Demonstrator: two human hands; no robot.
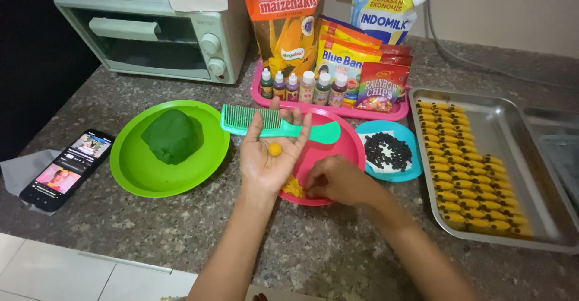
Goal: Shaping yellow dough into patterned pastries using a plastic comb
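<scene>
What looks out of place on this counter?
The teal comb lies across the pink plate, a grooming tool among baking things. The left hand holds a small yellow dough ball; the right hand picks at yellow dough. Nothing is spilled.

Home kitchen — toaster oven [154, 26], granite counter [313, 247], baking tray [512, 138], ingredient packets [286, 20].
</scene>
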